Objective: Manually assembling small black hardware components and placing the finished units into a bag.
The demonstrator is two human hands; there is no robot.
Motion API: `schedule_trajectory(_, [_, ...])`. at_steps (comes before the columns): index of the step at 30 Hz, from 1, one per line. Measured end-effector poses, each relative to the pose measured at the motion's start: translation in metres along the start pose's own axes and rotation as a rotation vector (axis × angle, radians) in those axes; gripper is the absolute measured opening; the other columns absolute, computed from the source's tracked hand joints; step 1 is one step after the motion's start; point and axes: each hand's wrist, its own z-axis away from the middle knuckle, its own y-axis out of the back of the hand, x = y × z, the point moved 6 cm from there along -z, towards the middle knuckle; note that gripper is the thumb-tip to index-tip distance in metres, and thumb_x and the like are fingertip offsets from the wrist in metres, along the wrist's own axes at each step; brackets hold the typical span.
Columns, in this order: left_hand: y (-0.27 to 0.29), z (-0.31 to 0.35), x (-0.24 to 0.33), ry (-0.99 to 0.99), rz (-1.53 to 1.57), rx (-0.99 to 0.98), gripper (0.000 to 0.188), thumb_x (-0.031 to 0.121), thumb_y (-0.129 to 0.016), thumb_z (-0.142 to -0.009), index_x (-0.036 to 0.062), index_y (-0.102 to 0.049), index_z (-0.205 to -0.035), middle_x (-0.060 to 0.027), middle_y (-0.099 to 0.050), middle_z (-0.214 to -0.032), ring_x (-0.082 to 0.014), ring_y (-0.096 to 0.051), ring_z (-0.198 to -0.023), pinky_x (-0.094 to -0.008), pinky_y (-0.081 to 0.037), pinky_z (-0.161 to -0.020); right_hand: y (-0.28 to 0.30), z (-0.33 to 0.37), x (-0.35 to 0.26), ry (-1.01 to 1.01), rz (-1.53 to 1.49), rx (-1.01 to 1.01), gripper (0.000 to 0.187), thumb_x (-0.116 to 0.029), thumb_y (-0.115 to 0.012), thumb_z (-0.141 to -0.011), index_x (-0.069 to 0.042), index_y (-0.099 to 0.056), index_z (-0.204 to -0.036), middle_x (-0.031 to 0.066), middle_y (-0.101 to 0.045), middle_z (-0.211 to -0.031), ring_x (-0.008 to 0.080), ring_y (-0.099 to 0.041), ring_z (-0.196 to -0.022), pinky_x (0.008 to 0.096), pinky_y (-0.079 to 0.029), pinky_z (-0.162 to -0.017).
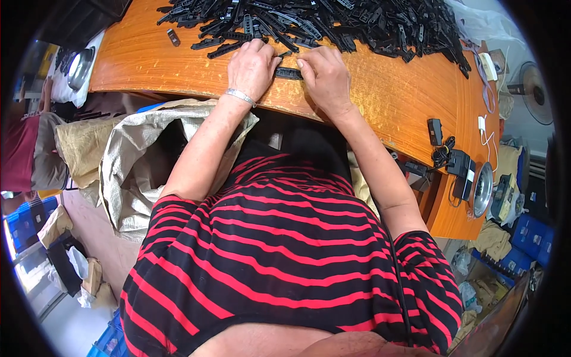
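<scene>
A short black plastic strip with a ribbed, slotted surface lies near the table's front edge, between my two hands. My left hand, a silver bracelet at its wrist, is closed on the strip's left end. At the right end my right hand grips it with curled fingers, the thumb toward the strip. Both sets of fingertips are partly hidden. Just beyond the strip, a small dark piece shows between the hands. A big heap of similar black plastic parts spreads over the far side of the table.
The wooden table has a worn front edge. A small dark object lies at its left. On the right are a black adapter with cable and a round metal dish. A pale woven sack hangs open below, left.
</scene>
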Motion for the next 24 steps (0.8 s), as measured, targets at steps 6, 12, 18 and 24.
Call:
schedule_trajectory(6, [-0.006,-0.005,-0.002,0.074,0.066,-0.14,0.015,0.019,-0.066,-0.081,0.0052,-0.058,-0.081,-0.012,-0.063,-0.08,-0.0314,-0.061,-0.08,-0.0409,-0.049,-0.069,-0.002,0.005,-0.002,0.021,0.009,-0.01,0.006,-0.011,-0.067,-0.08,-0.006,-0.067,-0.083,0.0065,-0.062,-0.083,0.026,-0.057,-0.078,0.0358,-0.048,-0.07])
schedule_trajectory(12, [-0.01,-0.006,-0.001,0.082,0.027,-0.219,0.015,0.017,-0.064,-0.08,0.0044,-0.056,-0.083,-0.0137,-0.063,-0.082,-0.0337,-0.061,-0.081,-0.0428,-0.05,-0.069,-0.002,0.005,-0.011,0.053,-0.018,-0.007,0.006,-0.01,-0.067,-0.079,-0.007,-0.067,-0.084,0.0064,-0.062,-0.081,0.0264,-0.057,-0.077,0.0355,-0.048,-0.068])
schedule_trajectory(18, [-0.011,-0.007,-0.004,0.086,0.101,-0.205,0.014,0.011,-0.064,-0.077,0.0037,-0.055,-0.085,-0.0163,-0.062,-0.083,-0.0351,-0.061,-0.084,-0.0434,-0.05,-0.071,-0.002,0.008,-0.013,0.062,-0.019,-0.018,0.006,-0.011,-0.068,-0.078,-0.006,-0.067,-0.083,0.0069,-0.061,-0.08,0.0267,-0.058,-0.078,0.0364,-0.049,-0.069])
schedule_trajectory(24, [-0.005,-0.001,-0.032,0.466,0.585,-0.154,0.035,0.007,-0.069,-0.074,0.0002,-0.054,-0.105,-0.0077,-0.058,-0.079,-0.018,-0.062,-0.073,-0.0308,-0.051,-0.066,0.002,0.005,-0.025,0.09,-0.066,-0.028,0.014,-0.013,-0.068,-0.08,-0.004,-0.065,-0.091,0.0077,-0.063,-0.08,0.0246,-0.061,-0.076,0.0343,-0.05,-0.066])
